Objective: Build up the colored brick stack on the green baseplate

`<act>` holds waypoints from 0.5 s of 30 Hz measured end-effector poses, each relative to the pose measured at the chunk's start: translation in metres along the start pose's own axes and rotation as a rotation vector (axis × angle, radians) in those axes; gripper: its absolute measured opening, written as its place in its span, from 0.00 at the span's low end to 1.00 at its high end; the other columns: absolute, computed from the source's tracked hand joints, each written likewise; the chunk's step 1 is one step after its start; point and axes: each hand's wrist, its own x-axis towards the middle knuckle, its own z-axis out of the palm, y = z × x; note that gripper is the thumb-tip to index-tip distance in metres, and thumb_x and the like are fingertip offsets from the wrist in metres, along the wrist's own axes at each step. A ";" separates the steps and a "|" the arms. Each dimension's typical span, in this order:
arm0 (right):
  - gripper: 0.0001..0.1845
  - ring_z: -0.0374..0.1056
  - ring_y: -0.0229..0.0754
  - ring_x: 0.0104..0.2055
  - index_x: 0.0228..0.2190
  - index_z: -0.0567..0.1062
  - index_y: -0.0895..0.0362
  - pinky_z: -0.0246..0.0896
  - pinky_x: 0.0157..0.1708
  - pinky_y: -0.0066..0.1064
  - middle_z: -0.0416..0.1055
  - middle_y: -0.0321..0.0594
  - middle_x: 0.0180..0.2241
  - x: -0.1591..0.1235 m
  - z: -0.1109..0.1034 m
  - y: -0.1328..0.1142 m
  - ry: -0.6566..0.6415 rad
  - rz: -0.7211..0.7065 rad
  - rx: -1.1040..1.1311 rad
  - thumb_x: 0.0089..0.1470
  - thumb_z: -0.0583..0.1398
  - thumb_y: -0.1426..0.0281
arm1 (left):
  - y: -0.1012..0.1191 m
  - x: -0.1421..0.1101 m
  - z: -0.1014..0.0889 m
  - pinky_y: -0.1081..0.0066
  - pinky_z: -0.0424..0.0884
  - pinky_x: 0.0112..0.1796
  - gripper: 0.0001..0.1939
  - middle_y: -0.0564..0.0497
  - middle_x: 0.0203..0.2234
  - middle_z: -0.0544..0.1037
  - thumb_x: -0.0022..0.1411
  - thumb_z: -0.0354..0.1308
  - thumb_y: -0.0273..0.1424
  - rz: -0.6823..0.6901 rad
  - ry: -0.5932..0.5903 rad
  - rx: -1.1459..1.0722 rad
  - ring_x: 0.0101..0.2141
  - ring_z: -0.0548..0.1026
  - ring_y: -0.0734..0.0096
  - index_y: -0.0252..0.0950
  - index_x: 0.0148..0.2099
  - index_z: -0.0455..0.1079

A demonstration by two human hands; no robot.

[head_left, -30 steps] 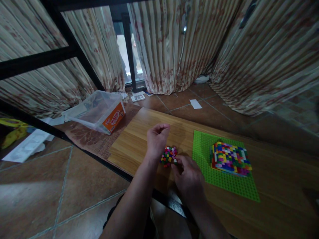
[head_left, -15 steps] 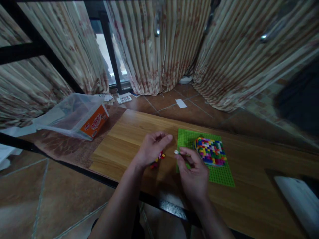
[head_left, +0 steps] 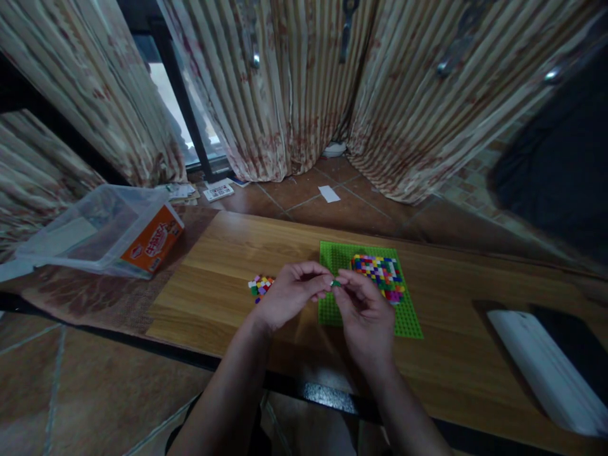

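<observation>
Both hands have come together since the earlier frame, where I saw them apart. Through the head camera I see the left hand (head_left: 291,292) and the right hand (head_left: 368,316) pinching a tiny green-and-white piece (head_left: 335,284) between their fingertips; whether it is one brick or two I cannot tell. Beside the left wrist, a loose pile of coloured bricks (head_left: 260,286) lies on the wooden table (head_left: 204,278). Beyond the right hand, a multicoloured brick block (head_left: 380,272) sits on the green baseplate (head_left: 335,253). Farther off I have a clear plastic box (head_left: 107,237) with an orange label, white paper (head_left: 329,194) on the floor, and striped curtains (head_left: 304,95).
</observation>
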 end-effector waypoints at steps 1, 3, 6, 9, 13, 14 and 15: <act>0.10 0.75 0.41 0.43 0.42 0.77 0.53 0.73 0.45 0.37 0.78 0.40 0.41 0.001 -0.001 -0.001 -0.002 0.013 0.017 0.57 0.62 0.68 | 0.000 0.000 0.001 0.75 0.64 0.31 0.13 0.52 0.25 0.75 0.54 0.67 0.38 -0.001 0.001 -0.002 0.26 0.69 0.78 0.32 0.34 0.76; 0.10 0.75 0.41 0.42 0.41 0.77 0.53 0.73 0.45 0.37 0.78 0.40 0.40 0.004 -0.006 -0.002 0.005 0.028 0.018 0.56 0.63 0.67 | 0.001 0.001 0.003 0.75 0.64 0.30 0.13 0.52 0.25 0.75 0.53 0.67 0.38 -0.003 0.005 -0.004 0.26 0.69 0.77 0.32 0.34 0.76; 0.11 0.76 0.42 0.42 0.40 0.79 0.53 0.72 0.45 0.40 0.78 0.40 0.40 0.015 -0.022 -0.004 0.067 0.031 -0.021 0.54 0.64 0.66 | 0.000 0.003 0.006 0.75 0.63 0.30 0.13 0.52 0.24 0.75 0.53 0.66 0.38 -0.012 0.029 0.000 0.26 0.68 0.77 0.32 0.33 0.76; 0.14 0.76 0.44 0.40 0.41 0.79 0.55 0.73 0.43 0.41 0.79 0.42 0.40 0.029 -0.050 -0.003 0.180 0.038 -0.071 0.53 0.64 0.64 | -0.003 0.005 0.007 0.75 0.62 0.30 0.12 0.53 0.24 0.74 0.53 0.65 0.37 -0.028 0.065 0.017 0.25 0.67 0.77 0.32 0.32 0.75; 0.16 0.76 0.44 0.37 0.40 0.80 0.58 0.73 0.41 0.39 0.80 0.43 0.37 0.041 -0.090 0.002 0.284 0.104 -0.251 0.49 0.65 0.65 | -0.007 0.008 0.008 0.74 0.60 0.29 0.11 0.54 0.21 0.72 0.52 0.65 0.37 -0.033 0.081 0.076 0.25 0.66 0.76 0.33 0.31 0.74; 0.17 0.76 0.44 0.36 0.41 0.80 0.58 0.73 0.39 0.38 0.80 0.43 0.36 0.042 -0.099 0.004 0.277 0.124 -0.306 0.48 0.65 0.64 | -0.009 0.008 0.008 0.74 0.60 0.29 0.11 0.54 0.21 0.71 0.53 0.64 0.37 -0.035 0.086 0.090 0.25 0.65 0.76 0.33 0.31 0.74; 0.18 0.76 0.44 0.36 0.41 0.80 0.58 0.72 0.38 0.37 0.80 0.44 0.36 0.043 -0.105 0.005 0.258 0.146 -0.363 0.48 0.64 0.64 | -0.010 0.009 0.008 0.74 0.59 0.29 0.11 0.54 0.21 0.71 0.53 0.64 0.37 -0.038 0.090 0.102 0.25 0.65 0.76 0.33 0.31 0.74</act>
